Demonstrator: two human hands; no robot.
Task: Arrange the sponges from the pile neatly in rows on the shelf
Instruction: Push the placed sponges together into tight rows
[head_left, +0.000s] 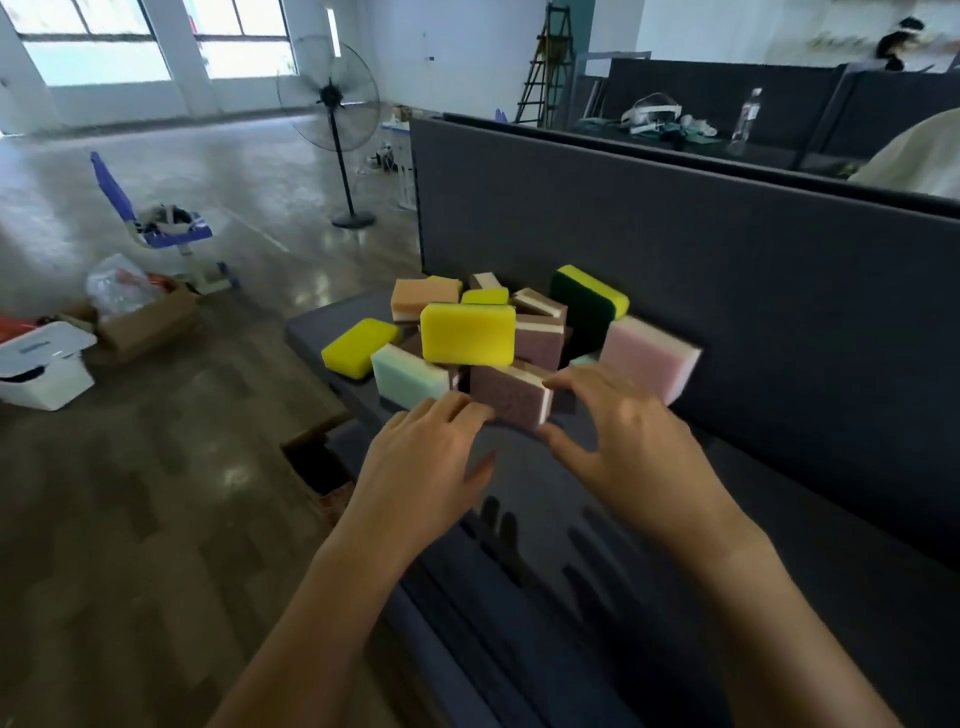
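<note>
A loose pile of sponges sits on the dark grey shelf (597, 499) against the partition. On top lies a big yellow sponge (467, 333); a second yellow sponge (358, 345) lies at the left, a mint sponge (408, 376) beside it, a pink sponge (647, 358) at the right, and a green-and-yellow sponge (587, 301) leans at the back. At the pile's front stands a brown sponge (511, 397). My right hand (623, 441) pinches its right edge between thumb and fingers. My left hand (426, 452) has its fingertips on the sponge's left edge.
A tall dark partition (727, 291) rises right behind the shelf. The shelf's left edge drops to the floor, where a cardboard box (148, 322), a white bin (44, 364), a blue chair (156, 223) and a standing fan (337, 130) are.
</note>
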